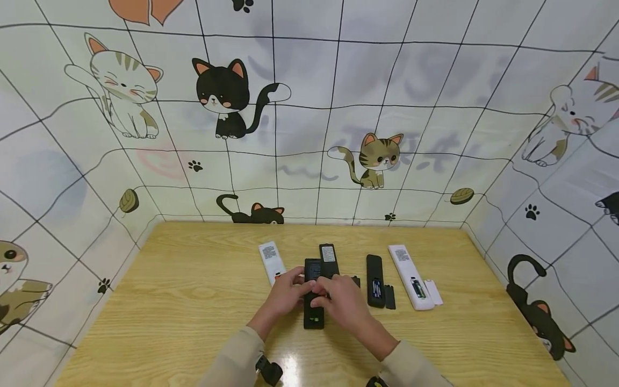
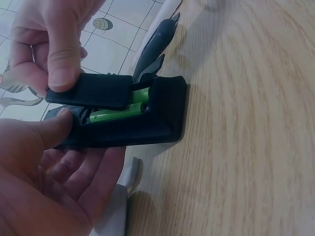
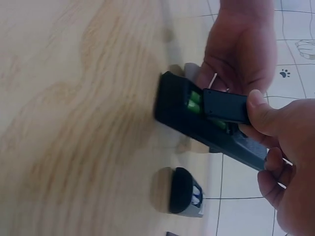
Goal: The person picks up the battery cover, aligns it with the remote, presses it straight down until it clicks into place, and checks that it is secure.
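Note:
A black remote control (image 1: 313,269) with its back up is gripped by my left hand (image 1: 286,293), thumb on its near side and fingers underneath in the left wrist view. Green batteries (image 2: 118,114) lie in its open compartment. My right hand (image 1: 345,301) pinches a black battery cover (image 2: 101,91) between thumb and fingers. That cover sits over part of the compartment, and the batteries show beyond its end. In the right wrist view the cover (image 3: 226,105) is slightly tilted above the remote (image 3: 174,105).
Behind the hands lies another black remote (image 1: 328,253). A white remote (image 1: 271,257) is at the left. Toward the right are a black remote (image 1: 374,269) with exposed batteries, its loose cover (image 1: 389,297), a white remote (image 1: 406,269) and a white cover (image 1: 433,293), all on the wooden table (image 1: 193,301).

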`<state>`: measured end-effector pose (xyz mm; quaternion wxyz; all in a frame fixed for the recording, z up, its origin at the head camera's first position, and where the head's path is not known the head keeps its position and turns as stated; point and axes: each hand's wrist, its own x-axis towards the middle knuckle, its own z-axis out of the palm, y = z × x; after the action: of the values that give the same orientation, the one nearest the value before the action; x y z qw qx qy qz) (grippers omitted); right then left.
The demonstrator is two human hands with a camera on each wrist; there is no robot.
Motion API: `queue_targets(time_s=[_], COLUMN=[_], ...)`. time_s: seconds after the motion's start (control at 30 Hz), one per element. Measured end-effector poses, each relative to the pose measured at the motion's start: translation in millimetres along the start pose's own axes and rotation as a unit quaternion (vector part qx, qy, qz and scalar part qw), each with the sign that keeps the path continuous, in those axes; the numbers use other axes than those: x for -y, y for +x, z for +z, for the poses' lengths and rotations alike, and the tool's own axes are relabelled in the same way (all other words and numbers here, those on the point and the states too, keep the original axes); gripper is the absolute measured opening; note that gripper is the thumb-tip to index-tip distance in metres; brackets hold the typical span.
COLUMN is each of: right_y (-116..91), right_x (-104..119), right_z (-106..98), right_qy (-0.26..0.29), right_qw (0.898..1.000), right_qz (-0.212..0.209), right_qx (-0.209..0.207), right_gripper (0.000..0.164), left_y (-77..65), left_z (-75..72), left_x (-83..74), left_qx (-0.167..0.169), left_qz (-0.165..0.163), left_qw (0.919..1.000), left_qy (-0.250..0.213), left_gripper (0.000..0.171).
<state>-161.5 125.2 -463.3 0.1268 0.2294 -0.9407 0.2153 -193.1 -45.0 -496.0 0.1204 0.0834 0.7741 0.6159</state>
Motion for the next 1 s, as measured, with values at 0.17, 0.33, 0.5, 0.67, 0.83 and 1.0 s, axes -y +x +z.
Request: queue_targets(time_s=[0.17, 0.33, 0.5, 0.67, 0.83, 1.0], right_y=[-2, -4, -8, -9, -11, -15], right_x=[0, 0, -2, -3, -1, -1], right_z=[8, 10, 13, 14, 17, 21], right_qy=[-0.016, -0.039, -0.061, -0.075, -0.101, -0.111], right_qw=[1.0, 0.999, 0.997, 0.996, 0.993, 0.992], right_qz=[-0.014, -0.024, -0.036, -0.048, -0.055, -0.047], right_qx=[-0.011, -0.007, -0.008, -0.013, -0.017, -0.033], right_gripper=[0.021, 0.022, 0.023, 0.025, 0.026, 0.027], left_y=[-2.2, -2.0, -3.9, -3.8, -4.4, -6.5], left_z=[-2.2, -2.9, -1.9, -0.8, -0.5, 0.5], left_x=[0.8, -1.3, -3.4, -1.5, 0.7, 1.4], left_qx=[-0.003, -0.004, -0.004, -0.007, -0.009, -0.001], left_qz=[0.006, 0.007, 0.008, 0.011, 0.013, 0.009], left_qw=[0.9999, 0.9992, 0.9989, 0.9988, 0.9988, 0.9994], left_qy=[0.014, 0.039, 0.046, 0.046, 0.047, 0.034], left_gripper=[0.031, 0.028, 0.029, 0.03, 0.03, 0.031])
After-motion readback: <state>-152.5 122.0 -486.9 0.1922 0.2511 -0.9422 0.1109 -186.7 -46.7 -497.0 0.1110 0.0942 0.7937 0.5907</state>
